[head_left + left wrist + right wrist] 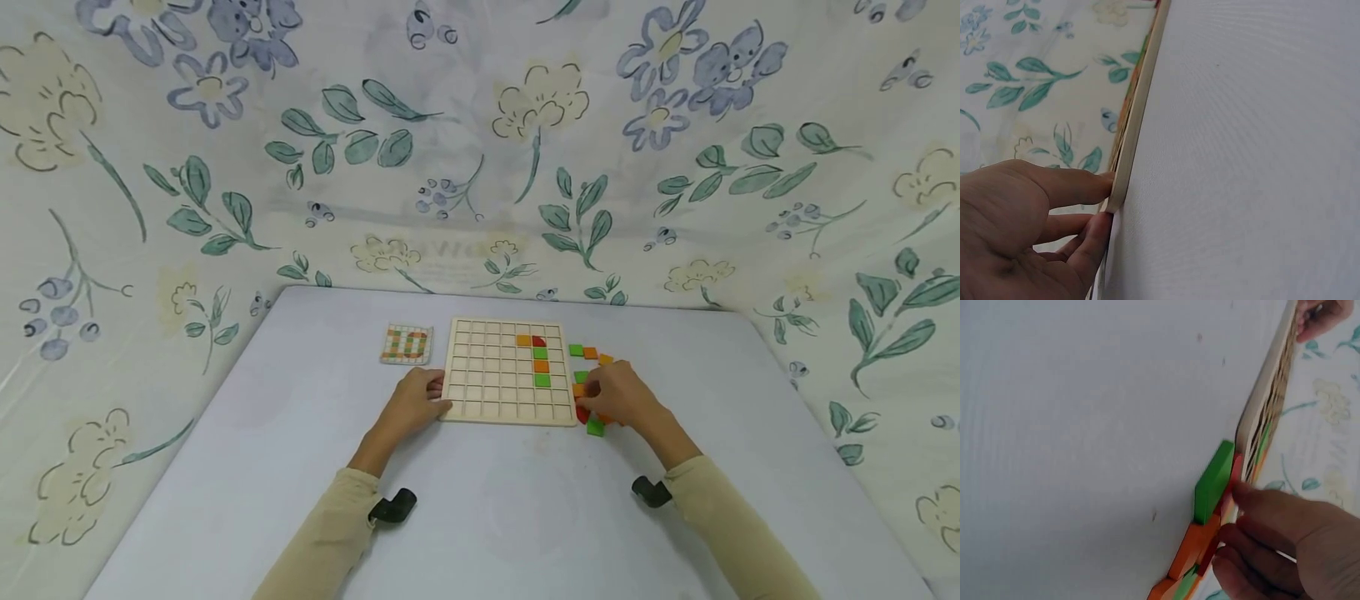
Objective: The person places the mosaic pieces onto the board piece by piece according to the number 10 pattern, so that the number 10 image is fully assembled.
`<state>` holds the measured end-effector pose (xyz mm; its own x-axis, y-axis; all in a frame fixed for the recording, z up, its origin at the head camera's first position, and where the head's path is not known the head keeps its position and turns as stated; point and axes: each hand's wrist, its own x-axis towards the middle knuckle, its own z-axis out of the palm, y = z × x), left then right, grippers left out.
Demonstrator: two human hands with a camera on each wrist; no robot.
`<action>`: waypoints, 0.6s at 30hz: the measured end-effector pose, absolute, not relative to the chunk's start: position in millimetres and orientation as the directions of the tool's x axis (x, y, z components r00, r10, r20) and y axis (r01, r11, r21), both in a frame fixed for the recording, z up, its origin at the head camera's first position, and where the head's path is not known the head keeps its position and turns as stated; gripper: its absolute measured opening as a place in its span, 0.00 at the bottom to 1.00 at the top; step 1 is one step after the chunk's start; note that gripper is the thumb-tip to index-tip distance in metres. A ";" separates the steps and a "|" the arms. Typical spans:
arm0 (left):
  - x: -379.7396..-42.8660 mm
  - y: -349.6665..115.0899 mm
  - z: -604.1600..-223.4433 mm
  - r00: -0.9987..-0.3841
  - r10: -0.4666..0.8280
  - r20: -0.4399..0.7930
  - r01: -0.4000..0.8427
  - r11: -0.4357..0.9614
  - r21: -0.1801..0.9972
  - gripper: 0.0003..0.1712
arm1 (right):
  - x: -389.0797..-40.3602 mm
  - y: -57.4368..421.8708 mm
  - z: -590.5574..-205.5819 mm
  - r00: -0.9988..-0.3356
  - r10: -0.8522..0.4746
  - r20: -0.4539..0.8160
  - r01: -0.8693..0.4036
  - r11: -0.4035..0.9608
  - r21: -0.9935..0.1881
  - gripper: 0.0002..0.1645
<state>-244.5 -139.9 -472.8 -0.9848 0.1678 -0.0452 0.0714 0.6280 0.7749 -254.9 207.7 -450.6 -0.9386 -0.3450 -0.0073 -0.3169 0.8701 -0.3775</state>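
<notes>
A square wooden grid board (491, 387) lies on the table, with orange, red and green tiles in cells toward its right side; one is a green tile (542, 380). At its near left corner my left hand (414, 398) grips the edge, the thumb (1082, 187) on top and fingertips below. Right of the board my right hand (626, 396) is over a loose cluster of tiles. Its thumb and fingers pinch at a red tile (1235, 472) beside a green tile (1213, 484) and an orange tile (1190, 547). The hand hides part of the cluster.
A small pattern card (406, 344) with coloured squares lies left of the board. Loose green (576, 350) and orange tiles (590, 353) lie beyond my right hand. A flowered cloth (465, 167) rises behind the white table (495, 517).
</notes>
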 end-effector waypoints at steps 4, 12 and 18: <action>-244.9 -139.4 -474.2 -0.985 0.166 -0.047 0.068 0.625 0.777 0.32 | -252.3 200.8 -448.1 -0.950 -0.310 -0.033 -0.281 0.898 -0.337 0.11; -245.0 -139.5 -475.6 -0.985 0.166 -0.050 0.066 0.627 0.776 0.32 | -248.5 192.5 -444.3 -0.953 -0.289 -0.094 -0.243 0.910 -0.336 0.05; -245.4 -140.2 -475.1 -0.985 0.169 -0.042 0.072 0.615 0.786 0.32 | -254.8 206.2 -447.7 -0.933 -0.346 -0.098 -0.278 0.868 -0.411 0.13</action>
<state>-245.4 -140.2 -475.1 -0.9848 0.1686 -0.0419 0.0718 0.6146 0.7855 -254.8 206.2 -447.7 -0.9332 -0.3457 -0.0977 -0.2785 0.8679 -0.4113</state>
